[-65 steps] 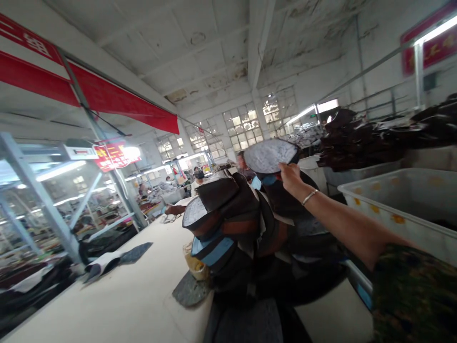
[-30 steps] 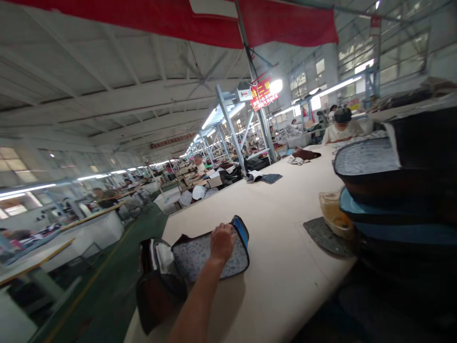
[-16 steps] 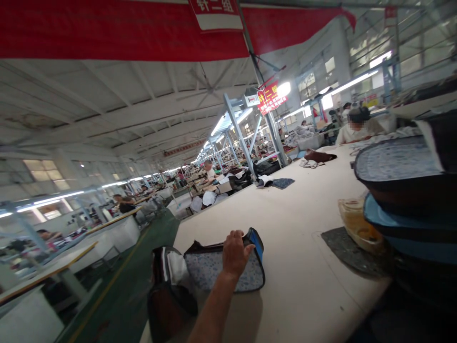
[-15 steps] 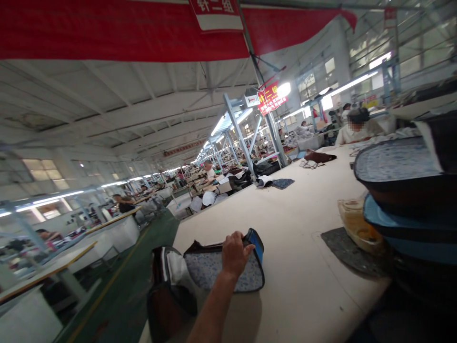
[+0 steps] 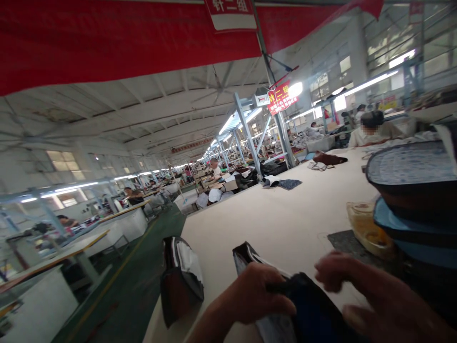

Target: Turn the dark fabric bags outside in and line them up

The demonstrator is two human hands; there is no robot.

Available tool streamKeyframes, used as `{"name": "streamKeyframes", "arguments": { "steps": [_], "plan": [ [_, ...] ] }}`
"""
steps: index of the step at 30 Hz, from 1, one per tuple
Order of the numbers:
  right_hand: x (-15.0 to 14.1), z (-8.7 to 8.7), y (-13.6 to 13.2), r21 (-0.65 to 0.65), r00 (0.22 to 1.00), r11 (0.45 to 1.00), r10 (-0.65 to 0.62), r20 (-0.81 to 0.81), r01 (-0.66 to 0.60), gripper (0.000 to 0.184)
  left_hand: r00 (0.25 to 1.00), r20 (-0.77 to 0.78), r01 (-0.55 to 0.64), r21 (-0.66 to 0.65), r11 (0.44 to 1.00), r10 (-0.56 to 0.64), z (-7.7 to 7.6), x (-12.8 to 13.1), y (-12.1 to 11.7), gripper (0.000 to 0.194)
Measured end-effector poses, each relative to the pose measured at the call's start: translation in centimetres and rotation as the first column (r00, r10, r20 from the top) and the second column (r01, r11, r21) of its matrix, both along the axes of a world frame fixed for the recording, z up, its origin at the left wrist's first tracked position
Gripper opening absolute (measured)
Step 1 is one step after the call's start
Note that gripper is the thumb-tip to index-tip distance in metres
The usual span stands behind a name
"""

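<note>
My left hand (image 5: pixel 262 290) is closed around a dark fabric piece (image 5: pixel 310 312) with a pale patterned lining, held up just above the near end of the long cream table (image 5: pixel 285 214). One corner of the piece (image 5: pixel 243 252) sticks up beyond my knuckles. My right hand (image 5: pixel 337 274) is at the piece's right side with its fingers curled onto it; the hand is blurred by motion.
A tall stack of similar fabric pieces (image 5: pixel 410 190) stands at the right, with a yellowish bundle (image 5: pixel 367 228) on a grey felt scrap (image 5: pixel 342 240) beside it. More pieces (image 5: pixel 182 276) hang over the table's left edge. A seated person (image 5: pixel 371 131) works at the far end.
The patterned piece lay flat under my left hand; now it is lifted and pulled toward me. My right hand has come into view and taken hold of it.
</note>
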State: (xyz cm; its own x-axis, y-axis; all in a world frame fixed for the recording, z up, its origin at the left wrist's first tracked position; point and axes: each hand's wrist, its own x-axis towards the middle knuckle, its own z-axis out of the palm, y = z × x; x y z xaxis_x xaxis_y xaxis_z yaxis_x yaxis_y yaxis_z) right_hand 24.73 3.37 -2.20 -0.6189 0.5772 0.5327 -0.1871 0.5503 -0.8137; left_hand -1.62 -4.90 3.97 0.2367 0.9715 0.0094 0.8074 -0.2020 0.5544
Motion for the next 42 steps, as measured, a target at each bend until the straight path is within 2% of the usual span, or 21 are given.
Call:
{"name": "streamKeyframes", "arguments": {
  "steps": [1,3,4,5,7,8,10,12,15,17,19,22,24,26,28,34,40,42],
  "plan": [
    [-0.6,1.6,0.1,-0.053,1.0,0.998,0.018,0.004,-0.018,0.051,0.998,0.048,0.045,-0.015,0.999,-0.044,0.3,1.0,-1.0,0.056],
    [-1.8,4.4,-0.4,-0.14,0.978,0.97,0.205,0.046,-0.197,0.056,0.973,0.188,0.136,-0.013,0.991,-0.131,0.4,2.5,-2.7,0.062],
    [-2.4,5.4,-0.8,-0.193,0.942,0.931,0.328,0.071,-0.309,0.057,0.954,0.262,0.148,0.018,0.989,-0.147,0.2,3.0,-3.3,0.064],
    [-2.9,6.2,-1.3,-0.238,0.892,0.88,0.442,0.092,-0.411,0.059,0.935,0.327,0.128,0.054,0.99,-0.138,0.0,3.3,-3.9,0.065],
    [-3.5,6.9,-2.1,-0.3,0.802,0.793,0.584,0.125,-0.53,0.062,0.915,0.401,0.007,0.112,0.994,-0.052,-0.6,3.4,-4.8,0.066],
    [-3.5,7.0,-2.4,-0.309,0.776,0.774,0.613,0.145,-0.553,0.063,0.911,0.413,-0.069,0.125,0.99,0.012,-0.9,3.3,-5.3,0.067],
    [-3.3,6.8,-2.7,-0.284,0.759,0.779,0.618,0.203,-0.559,0.063,0.907,0.412,-0.15,0.122,0.981,0.087,-1.2,3.0,-6.0,0.067],
    [-2.8,6.6,-2.6,-0.228,0.757,0.807,0.591,0.281,-0.545,0.059,0.908,0.41,-0.143,0.124,0.982,0.081,-1.2,2.7,-6.5,0.068],
    [-2.4,6.4,-2.1,-0.065,0.779,0.845,0.517,0.354,-0.531,0.056,0.919,0.389,-0.111,0.103,0.988,0.063,-0.9,2.7,-6.9,0.064],
    [-2.6,6.3,-1.7,0.048,0.793,0.835,0.499,0.349,-0.547,0.054,0.927,0.368,-0.102,0.067,0.993,0.07,-0.5,2.9,-7.1,0.054],
    [-2.8,6.0,-1.4,0.108,0.787,0.808,0.519,0.334,-0.579,0.055,0.931,0.36,-0.086,0.038,0.996,0.067,0.0,3.5,-7.3,0.041],
    [-2.8,5.2,-0.9,0.062,0.718,0.754,0.592,0.367,-0.654,0.056,0.938,0.34,-0.064,-0.036,0.997,0.073,1.0,4.7,-7.6,0.029],
    [-2.5,4.7,-0.5,-0.011,0.665,0.723,0.64,0.385,-0.69,0.052,0.948,0.314,-0.032,-0.092,0.995,0.059,1.7,5.2,-7.4,0.024],
    [-1.9,4.4,-0.1,-0.059,0.634,0.703,0.671,0.385,-0.709,0.046,0.936,0.35,0.003,-0.123,0.992,0.041,2.2,5.4,-7.0,0.017],
    [-1.0,4.6,-0.2,-0.078,0.639,0.712,0.668,0.382,-0.698,0.042,0.931,0.365,0.046,-0.15,0.988,0.012,2.3,5.5,-6.6,0.013],
    [1.4,5.6,-1.9,-0.065,0.734,0.838,0.509,0.45,-0.542,0.035,0.936,0.351,0.073,-0.218,0.973,0.008,2.0,6.5,-6.1,0.003],
    [1.6,5.1,-3.3,-0.1,0.812,0.933,0.35,0.467,-0.345,0.051,0.926,0.377,0.096,-0.243,0.965,0.003,2.2,7.5,-5.6,0.003],
    [1.3,4.8,-3.6,-0.127,0.824,0.943,0.331,0.46,-0.308,0.05,0.925,0.38,0.099,-0.247,0.964,0.002,2.3,7.7,-5.4,0.005]
  ]
}}
